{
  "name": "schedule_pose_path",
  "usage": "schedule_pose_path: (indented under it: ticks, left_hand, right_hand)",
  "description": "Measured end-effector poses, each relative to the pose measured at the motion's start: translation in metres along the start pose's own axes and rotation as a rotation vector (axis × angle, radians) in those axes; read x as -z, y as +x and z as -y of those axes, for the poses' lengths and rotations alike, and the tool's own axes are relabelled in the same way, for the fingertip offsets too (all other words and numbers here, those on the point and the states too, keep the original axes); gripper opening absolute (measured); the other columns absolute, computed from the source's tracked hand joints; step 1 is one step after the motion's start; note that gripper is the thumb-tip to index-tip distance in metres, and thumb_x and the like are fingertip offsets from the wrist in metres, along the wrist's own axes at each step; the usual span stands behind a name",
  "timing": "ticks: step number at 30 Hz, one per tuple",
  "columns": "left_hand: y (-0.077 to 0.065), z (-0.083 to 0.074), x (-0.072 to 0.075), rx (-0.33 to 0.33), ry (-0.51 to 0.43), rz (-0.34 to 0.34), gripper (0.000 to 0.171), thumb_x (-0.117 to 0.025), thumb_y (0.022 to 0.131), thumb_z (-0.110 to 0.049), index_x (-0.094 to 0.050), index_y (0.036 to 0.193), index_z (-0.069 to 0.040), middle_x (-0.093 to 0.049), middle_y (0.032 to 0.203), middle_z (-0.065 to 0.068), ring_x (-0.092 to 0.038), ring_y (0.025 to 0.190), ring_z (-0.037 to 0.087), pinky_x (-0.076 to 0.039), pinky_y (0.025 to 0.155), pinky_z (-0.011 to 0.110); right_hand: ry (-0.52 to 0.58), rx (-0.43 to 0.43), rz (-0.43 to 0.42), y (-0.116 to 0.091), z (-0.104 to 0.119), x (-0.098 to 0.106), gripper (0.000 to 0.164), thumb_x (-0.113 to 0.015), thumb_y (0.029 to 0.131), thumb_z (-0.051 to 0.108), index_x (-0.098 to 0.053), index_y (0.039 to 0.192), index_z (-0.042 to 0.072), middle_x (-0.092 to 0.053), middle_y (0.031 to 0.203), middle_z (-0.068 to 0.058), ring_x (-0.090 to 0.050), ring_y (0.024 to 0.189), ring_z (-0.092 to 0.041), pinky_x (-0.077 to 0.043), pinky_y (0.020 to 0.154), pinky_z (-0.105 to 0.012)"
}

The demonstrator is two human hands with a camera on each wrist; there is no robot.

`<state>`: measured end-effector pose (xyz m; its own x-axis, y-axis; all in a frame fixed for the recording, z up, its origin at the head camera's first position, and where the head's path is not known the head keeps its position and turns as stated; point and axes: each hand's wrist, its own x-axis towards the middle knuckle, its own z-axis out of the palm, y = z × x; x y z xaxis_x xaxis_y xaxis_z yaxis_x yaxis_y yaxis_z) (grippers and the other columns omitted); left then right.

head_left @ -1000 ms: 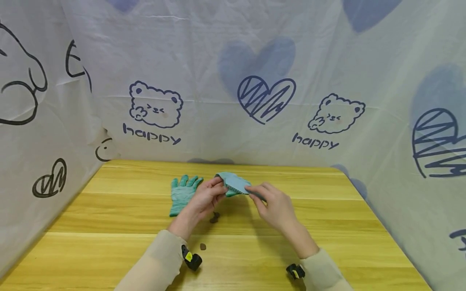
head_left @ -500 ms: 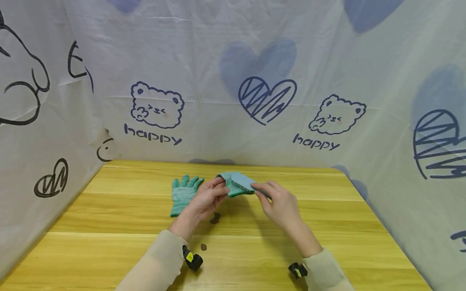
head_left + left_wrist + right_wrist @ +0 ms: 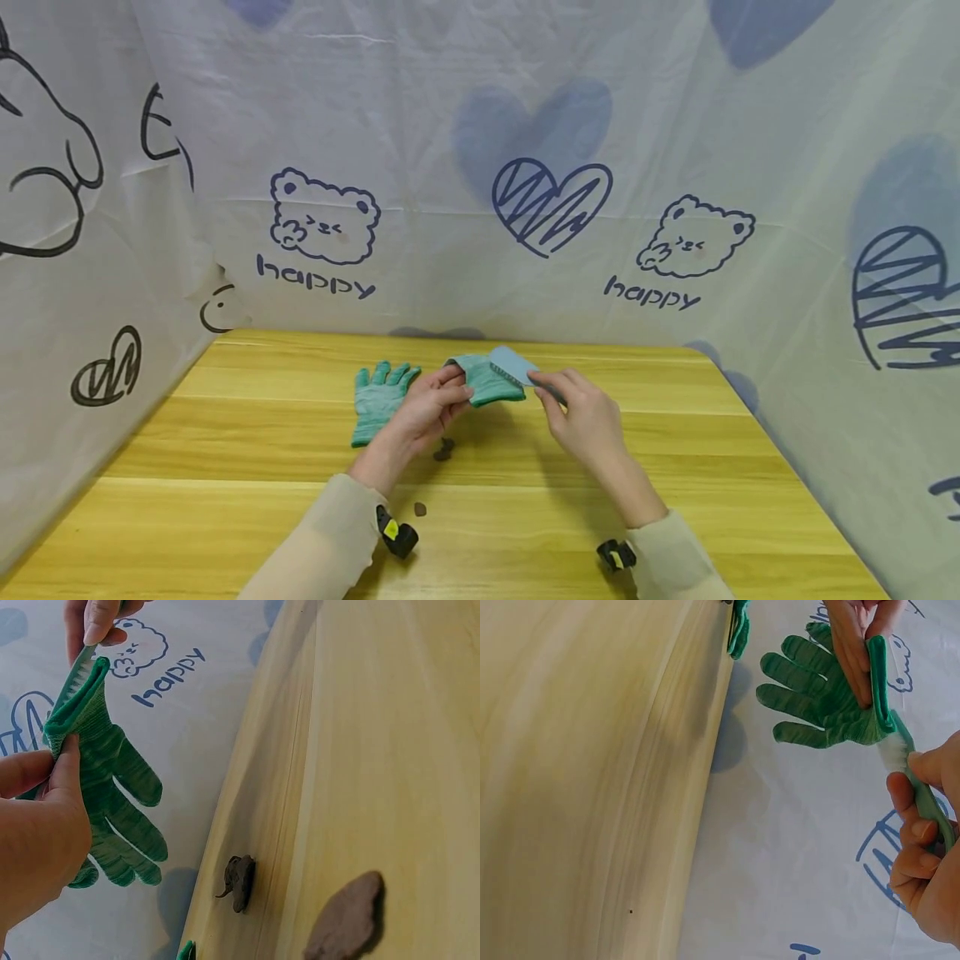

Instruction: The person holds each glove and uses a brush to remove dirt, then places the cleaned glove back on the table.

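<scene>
My left hand pinches the folded cuff of a green knitted glove above the table. The glove's fingers hang down in the left wrist view, limp. In my right hand is a light blue-green brush with white bristles, its handle gripped between thumb and curled fingers. The brush's bristle side faces the glove beside the cuff; whether it touches the fabric I cannot tell. A second green glove lies flat on the table, left of my left hand and partly behind it.
Dark brown lumps lie on the wooden table below the held glove. A smaller flat brown piece is nearer, by my left forearm. A white printed cloth hangs behind the table and at both sides.
The brush has slid right across the held glove to its right-hand end, uncovering more of the fabric. My right hand has shifted right with it; my left hand has barely moved.
</scene>
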<state>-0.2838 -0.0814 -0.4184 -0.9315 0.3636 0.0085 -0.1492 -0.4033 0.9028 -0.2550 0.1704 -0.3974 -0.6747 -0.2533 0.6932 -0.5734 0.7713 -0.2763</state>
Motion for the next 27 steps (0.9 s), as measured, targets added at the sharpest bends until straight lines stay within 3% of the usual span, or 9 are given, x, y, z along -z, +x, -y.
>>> schedule_pose_path:
  ticks: [2, 4, 7, 15, 18, 20, 21, 24, 27]
  left_hand:
    - [0.001, 0.0, 0.0, -0.012, -0.009, 0.01, 0.052, -0.045, 0.104, 0.01, -0.031, 0.154, 0.006, -0.032, 0.077, -0.006, -0.028, 0.066, 0.006, -0.044, 0.071, 0.018]
    - [0.002, 0.0, 0.0, -0.021, -0.02, 0.015, 0.03, -0.045, 0.104, 0.011, -0.043, 0.132, -0.001, -0.03, 0.074, -0.005, -0.025, 0.065, 0.008, -0.039, 0.068, 0.021]
    - [0.004, 0.0, 0.0, -0.03, -0.024, 0.02, 0.021, -0.046, 0.104, 0.011, -0.039, 0.107, -0.008, -0.029, 0.074, -0.004, -0.024, 0.065, 0.009, -0.036, 0.067, 0.024]
    - [0.004, 0.0, 0.0, -0.018, -0.023, 0.013, 0.021, -0.046, 0.104, 0.011, -0.039, 0.11, -0.008, -0.03, 0.075, -0.003, -0.027, 0.065, 0.008, -0.039, 0.069, 0.023]
    - [0.002, 0.0, 0.0, -0.004, -0.019, 0.004, 0.033, -0.046, 0.105, 0.011, -0.042, 0.136, -0.001, -0.031, 0.078, -0.004, -0.029, 0.066, 0.007, -0.041, 0.07, 0.022]
    - [0.001, 0.0, 0.0, 0.002, -0.013, -0.002, 0.051, -0.046, 0.104, 0.011, -0.032, 0.152, 0.0, -0.032, 0.079, -0.004, -0.031, 0.067, 0.006, -0.043, 0.07, 0.02]
    - [0.001, 0.0, 0.0, 0.002, -0.01, -0.001, 0.051, -0.045, 0.105, 0.01, -0.031, 0.153, 0.001, -0.032, 0.08, -0.004, -0.031, 0.067, 0.006, -0.044, 0.07, 0.019]
    - [0.002, -0.001, -0.001, -0.002, -0.008, -0.001, 0.038, -0.047, 0.105, 0.01, -0.04, 0.14, -0.002, -0.032, 0.079, -0.004, -0.032, 0.067, 0.007, -0.045, 0.068, 0.019]
    - [0.003, -0.001, -0.001, -0.013, -0.002, 0.014, 0.02, -0.047, 0.105, 0.009, -0.04, 0.108, -0.009, -0.029, 0.076, -0.003, -0.03, 0.065, 0.008, -0.042, 0.066, 0.021]
  right_hand:
    - [-0.003, -0.018, -0.01, 0.0, -0.001, 0.001, 0.024, -0.077, 0.095, 0.013, -0.078, 0.119, 0.016, -0.075, 0.103, -0.004, -0.061, 0.068, -0.016, -0.043, 0.048, -0.029]
    - [-0.002, -0.029, -0.022, 0.0, -0.002, 0.001, 0.025, -0.077, 0.095, 0.012, -0.078, 0.119, 0.015, -0.075, 0.104, -0.005, -0.064, 0.071, -0.018, -0.046, 0.051, -0.031]
    - [0.007, -0.02, -0.031, 0.001, -0.002, 0.001, 0.026, -0.078, 0.094, 0.013, -0.078, 0.12, 0.015, -0.075, 0.106, -0.006, -0.068, 0.075, -0.02, -0.049, 0.053, -0.034]
    - [0.039, 0.033, -0.025, 0.0, 0.003, -0.001, 0.026, -0.079, 0.093, 0.011, -0.078, 0.118, 0.016, -0.074, 0.101, -0.005, -0.067, 0.074, -0.018, -0.049, 0.052, -0.03]
    - [0.06, 0.071, -0.012, 0.0, 0.005, -0.003, 0.026, -0.08, 0.092, 0.011, -0.079, 0.117, 0.015, -0.074, 0.1, -0.005, -0.068, 0.077, -0.018, -0.053, 0.055, -0.032]
    - [0.074, 0.095, 0.002, 0.0, 0.006, -0.003, 0.026, -0.08, 0.092, 0.011, -0.079, 0.117, 0.014, -0.074, 0.1, -0.004, -0.07, 0.08, -0.019, -0.056, 0.058, -0.035]
    - [0.079, 0.103, 0.008, 0.0, 0.007, -0.004, 0.026, -0.08, 0.092, 0.011, -0.079, 0.117, 0.014, -0.075, 0.101, -0.004, -0.071, 0.082, -0.02, -0.057, 0.06, -0.036]
    - [0.094, 0.118, 0.025, -0.001, 0.009, -0.004, 0.026, -0.079, 0.093, 0.011, -0.078, 0.118, 0.014, -0.075, 0.102, -0.004, -0.072, 0.084, -0.021, -0.059, 0.063, -0.037]
    - [0.099, 0.123, 0.028, -0.001, 0.011, -0.005, 0.026, -0.079, 0.093, 0.011, -0.078, 0.119, 0.013, -0.075, 0.102, -0.004, -0.072, 0.085, -0.021, -0.059, 0.063, -0.037]
